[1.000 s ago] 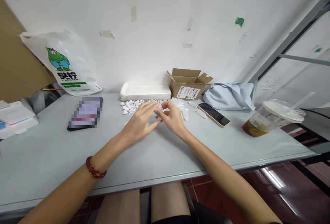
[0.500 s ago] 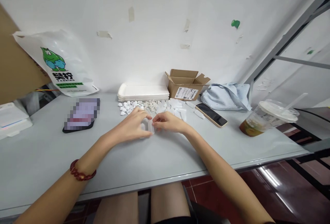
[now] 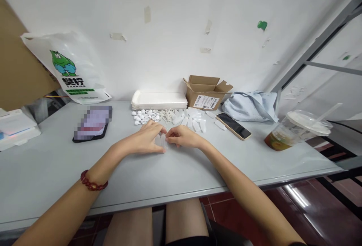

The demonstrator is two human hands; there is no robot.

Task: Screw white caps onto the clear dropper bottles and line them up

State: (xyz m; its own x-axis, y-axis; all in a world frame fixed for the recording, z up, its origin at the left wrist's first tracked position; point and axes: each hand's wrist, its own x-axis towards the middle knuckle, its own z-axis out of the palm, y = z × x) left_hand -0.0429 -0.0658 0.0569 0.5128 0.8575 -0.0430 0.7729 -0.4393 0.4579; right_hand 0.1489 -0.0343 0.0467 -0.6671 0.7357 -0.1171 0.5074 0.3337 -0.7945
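Between thumb and fingers, my left hand (image 3: 145, 138) grips a small translucent plastic piece (image 3: 163, 142) by its two ends, just above the grey table (image 3: 175, 178). My right hand (image 3: 183, 136) has its fingers pinched together at the right side of that piece; the fingertips partly hide it. Beyond my hands lie several small white caps (image 3: 145, 116), a heap of white rings or loops (image 3: 167, 115) and several loose translucent plastic pieces (image 3: 195, 119).
Along the wall stand a stack of white trays (image 3: 160, 100), an open cardboard box (image 3: 203, 94) and a light blue cloth bag (image 3: 250, 105). Phones lie left (image 3: 94, 123) and right (image 3: 234, 126). A drink cup (image 3: 294, 131) leans at far right; a white plastic bag (image 3: 70, 66) stands left.
The plastic piece has turned slightly and sits a little lower, with my left fingers closer around it. My right fingertips stay beside it. The whole view has shifted slightly.
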